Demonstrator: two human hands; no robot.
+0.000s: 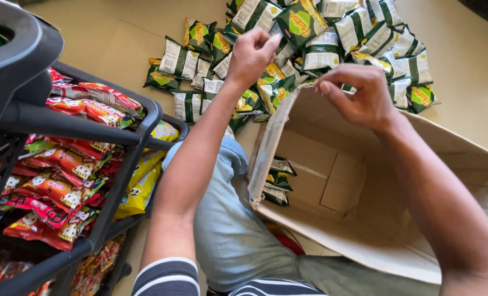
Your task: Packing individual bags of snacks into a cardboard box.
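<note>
Two bare hands raised over a heap of snack packets and an open box

At upper centre the left hand [250, 53] hovers loosely curled, holding nothing, over the heap of green and white foil snack packets [320, 38] strewn on the tan floor [118, 33]. The right hand [359, 96], fingers bent and also empty, hangs above the far rim of the open brown cardboard box [364, 219], which has a few such packets inside. At left stands a black plastic tiered rack [19, 109] of red packets.
</note>
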